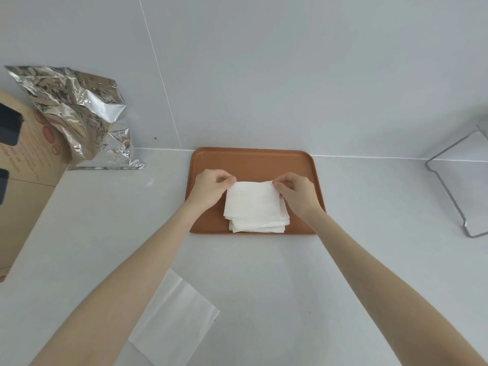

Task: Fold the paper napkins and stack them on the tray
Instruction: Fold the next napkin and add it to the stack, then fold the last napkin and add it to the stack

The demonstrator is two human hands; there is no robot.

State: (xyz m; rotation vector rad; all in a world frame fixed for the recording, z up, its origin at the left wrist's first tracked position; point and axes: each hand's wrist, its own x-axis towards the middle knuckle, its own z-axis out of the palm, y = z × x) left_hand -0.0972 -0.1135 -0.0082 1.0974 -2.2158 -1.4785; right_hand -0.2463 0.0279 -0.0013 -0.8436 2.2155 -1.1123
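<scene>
Fingers of the left hand [208, 188] and right hand [297, 192] each pinch a far corner of the top folded napkin [252, 200], holding it over the stack [260, 225] on the brown tray [250, 161]. That napkin looks roughly square, its pinched edge running left to right. 1 unfolded napkin [174, 315] lies near the body on the white counter [369, 233]. Crumpled foil [79, 114] rests against the grey wall [264, 62], at far left.

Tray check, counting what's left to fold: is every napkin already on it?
No: one unfolded napkin still lies flat on the counter, apart from the tray.
</scene>
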